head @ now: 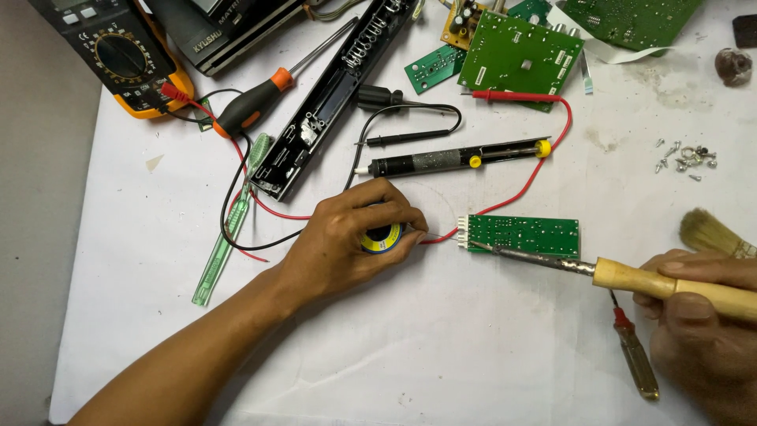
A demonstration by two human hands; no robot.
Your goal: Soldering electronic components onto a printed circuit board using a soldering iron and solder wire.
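Observation:
My left hand (351,241) is curled over a small round spool (383,237) with a yellow and blue face, gripping it on the white sheet. My right hand (698,319) holds a soldering iron (631,278) by its wooden handle. The iron's metal tip touches the left edge of a small green circuit board (522,234) with a white connector. A red probe lead (544,170) runs past the board toward the spool.
A black desoldering pump (453,160), a long black panel (335,99), an orange-handled screwdriver (256,102), a multimeter (122,55), more green boards (520,55), loose screws (684,158), a brush (714,234), a red-tipped screwdriver (637,359) and a green plastic strip (227,237) lie around.

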